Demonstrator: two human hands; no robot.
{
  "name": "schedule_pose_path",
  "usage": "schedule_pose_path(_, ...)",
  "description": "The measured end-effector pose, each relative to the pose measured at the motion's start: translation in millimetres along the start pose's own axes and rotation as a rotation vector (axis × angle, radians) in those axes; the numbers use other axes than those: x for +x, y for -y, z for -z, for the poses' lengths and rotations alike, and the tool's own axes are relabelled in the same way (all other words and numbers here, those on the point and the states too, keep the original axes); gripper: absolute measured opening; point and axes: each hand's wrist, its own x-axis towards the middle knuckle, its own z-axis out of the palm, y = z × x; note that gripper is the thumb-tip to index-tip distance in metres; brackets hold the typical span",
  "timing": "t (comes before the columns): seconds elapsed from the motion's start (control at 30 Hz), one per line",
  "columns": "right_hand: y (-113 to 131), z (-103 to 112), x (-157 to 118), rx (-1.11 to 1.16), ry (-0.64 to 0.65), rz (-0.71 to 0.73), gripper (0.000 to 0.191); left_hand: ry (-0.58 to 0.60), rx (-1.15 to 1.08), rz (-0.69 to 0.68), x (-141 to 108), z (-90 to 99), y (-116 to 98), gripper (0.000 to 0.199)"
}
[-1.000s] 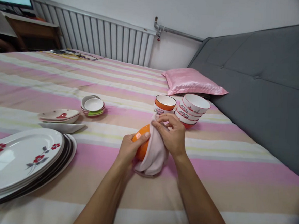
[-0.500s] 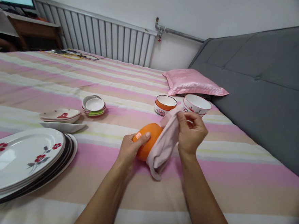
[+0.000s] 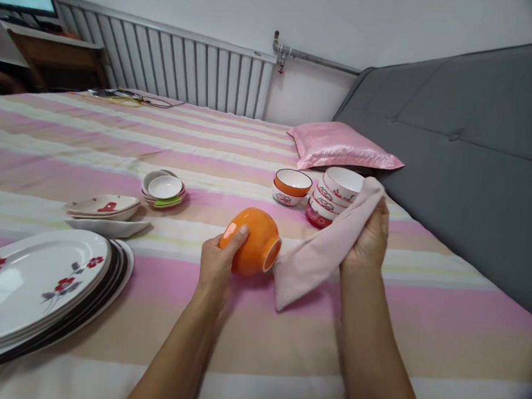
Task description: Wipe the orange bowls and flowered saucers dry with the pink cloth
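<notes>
An orange bowl (image 3: 253, 241), tipped on its side with its foot ring facing right, is gripped at the rim by my left hand (image 3: 218, 260). A pale patch like a label shows near its rim. My right hand (image 3: 373, 234) is closed on a pale pink cloth (image 3: 326, 246), which hangs down leftward toward the bowl's foot. Past the cloth stands a stack of white and red patterned bowls (image 3: 332, 198), partly hidden by it. Left of that stack, an orange-banded bowl (image 3: 293, 183) sits in another patterned bowl.
Large flowered plates (image 3: 36, 287) are piled at the left. Behind them lie shallow leaf-shaped dishes (image 3: 104, 206) and a stack of small round dishes (image 3: 164, 187). A pink pillow (image 3: 345, 145) rests by the grey headboard (image 3: 471, 135). Cables (image 3: 131, 98) lie at the bed's far edge.
My right hand has drawn the cloth off the orange bowl, moving right. The bowl has shifted slightly left and its foot ring now shows. More of the bowl stack is visible.
</notes>
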Motion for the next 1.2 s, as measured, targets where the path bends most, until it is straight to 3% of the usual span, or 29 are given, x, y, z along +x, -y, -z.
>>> schedule_pose_path(0.13, -14.4, -12.7, -23.1, -0.172, 0.138, -0.007, 0.030, 0.111, 0.007, 0.077, -9.2, -8.6, 0.6, 0.039)
schedule_pose_path(0.3, -11.6, -32.7, -63.5, -0.385, 0.622, -0.060, 0.019, 0.145, 0.015, 0.063, -11.4, -13.6, 3.7, 0.039)
schedule_pose_path(0.4, -8.1, -37.5, -75.5, -0.438, 0.795, -0.070, 0.016, 0.092, 0.048, 0.023, -4.9, -9.9, 8.0, 0.040)
schedule_pose_path(0.6, -13.0, -34.3, -71.9, -0.340, 0.762, -0.012, 0.023, 0.045, 0.040, -0.028, 1.0, -4.1, 11.4, 0.040)
schedule_pose_path(0.73, -13.5, -34.6, -71.5, -0.500, 0.730, 0.041, 0.020, 0.019, 0.011, -0.064, -1.3, -5.7, 8.4, 0.039)
schedule_pose_path(0.87, -11.5, -37.0, -77.1, -0.678, 0.843, 0.046, 0.021, -0.033, -0.031, -0.063, -2.1, -7.9, 6.2, 0.038)
schedule_pose_path(1.07, -9.0, -36.5, -78.8, -0.784, 0.954, 0.142, 0.029, -0.080, -0.052, -0.071, -1.5, -8.1, 7.2, 0.040)
schedule_pose_path(1.2, -10.5, -34.8, -79.5, -0.846, 1.010, 0.113, 0.036, -0.095, -0.008, -0.106, -0.5, -7.1, 8.9, 0.041)
